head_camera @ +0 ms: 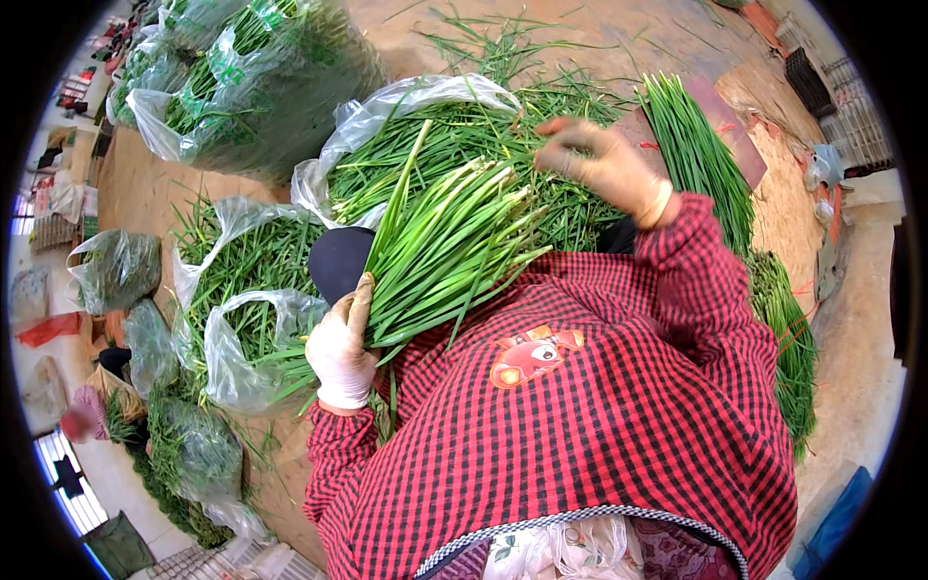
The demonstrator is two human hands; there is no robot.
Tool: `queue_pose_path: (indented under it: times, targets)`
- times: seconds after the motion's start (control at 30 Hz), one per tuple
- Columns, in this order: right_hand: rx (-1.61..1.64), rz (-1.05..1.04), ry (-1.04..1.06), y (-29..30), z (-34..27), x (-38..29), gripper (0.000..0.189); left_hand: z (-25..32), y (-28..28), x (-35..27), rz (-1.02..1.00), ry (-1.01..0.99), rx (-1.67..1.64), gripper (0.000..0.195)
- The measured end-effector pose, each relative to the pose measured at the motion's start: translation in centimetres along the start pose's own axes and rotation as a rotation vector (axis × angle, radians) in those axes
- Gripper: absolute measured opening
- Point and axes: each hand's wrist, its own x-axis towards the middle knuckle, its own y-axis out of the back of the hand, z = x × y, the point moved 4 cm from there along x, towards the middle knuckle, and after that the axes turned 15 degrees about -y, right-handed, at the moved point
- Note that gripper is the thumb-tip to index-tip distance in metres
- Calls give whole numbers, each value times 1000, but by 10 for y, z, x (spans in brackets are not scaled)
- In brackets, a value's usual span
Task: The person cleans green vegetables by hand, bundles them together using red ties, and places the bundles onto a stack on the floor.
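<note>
My left hand (343, 355), in a thin pale glove, grips a loose bunch of garlic chives (446, 254) by its leafy lower part. The pale stem ends point up and away to the right, and one thick stalk sticks out above the others. To the right of those ends, my right hand (605, 163) is raised, gloved and blurred by motion. Its fingers are apart, and I see nothing held in them. Beneath both hands, a heap of loose chive leaves (580, 210) spreads beside an opened clear plastic bag (428, 87) full of chives.
A chive bundle (696, 159) lies on a reddish board (732, 138) at the right; more tied bundles (783, 348) lie below. Another open bag (243, 225) of leaves stands left. Large filled bags (290, 109) stand at upper left. A person (87, 413) is at far left.
</note>
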Motion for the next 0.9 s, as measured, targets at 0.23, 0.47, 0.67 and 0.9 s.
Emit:
queue_pose_path:
  times: [0.23,0.47,0.67,0.9]
  targets:
    - [-113,-14,-32,-66,5,0,48,4,0,-1,24,-14,27,78]
    - [467,-97,-118,-31,11,7,18,-5,-5,-17,91,74,-161,78]
    - [264,171,-326,56,72,8,34,-11,-17,-22,219,163,-597,77]
    - [-19,178,-72,29,17,7,49,-23,-36,-41,330,545,-1126,69]
